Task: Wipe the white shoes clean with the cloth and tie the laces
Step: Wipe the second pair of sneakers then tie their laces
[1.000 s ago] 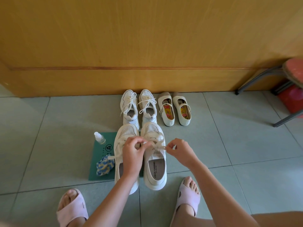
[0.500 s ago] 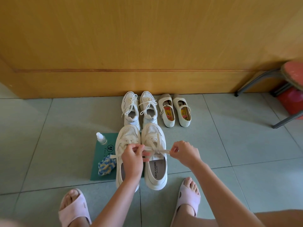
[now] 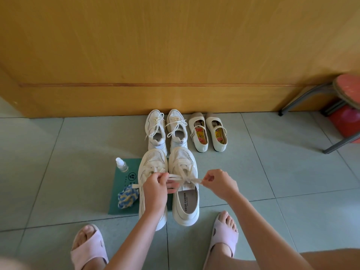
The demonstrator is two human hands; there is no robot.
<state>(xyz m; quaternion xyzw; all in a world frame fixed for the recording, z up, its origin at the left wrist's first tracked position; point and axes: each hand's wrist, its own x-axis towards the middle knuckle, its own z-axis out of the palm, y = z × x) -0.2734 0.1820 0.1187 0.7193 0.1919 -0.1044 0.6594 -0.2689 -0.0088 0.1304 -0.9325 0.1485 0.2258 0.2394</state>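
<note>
Two white shoes (image 3: 168, 184) sit side by side on the floor, partly on a green mat (image 3: 120, 193). Lace ends on the right-side shoe are pinched and pulled apart by left hand (image 3: 155, 189) and right hand (image 3: 219, 184); knot being tightened. Left shoe's bow looks tied, partly hidden. Cloth (image 3: 127, 197) lies unused on the mat, so wiping is probably done.

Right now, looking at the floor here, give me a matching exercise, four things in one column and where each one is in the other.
1. spray bottle
2. cloth
3. strap shoes
4. lace

a. pulled between left hand and right hand
b. far left corner of green mat
c. by the wooden wall, rightmost pair
d. bunched on mat, near edge

Pairs: 1-b, 2-d, 3-c, 4-a
</note>
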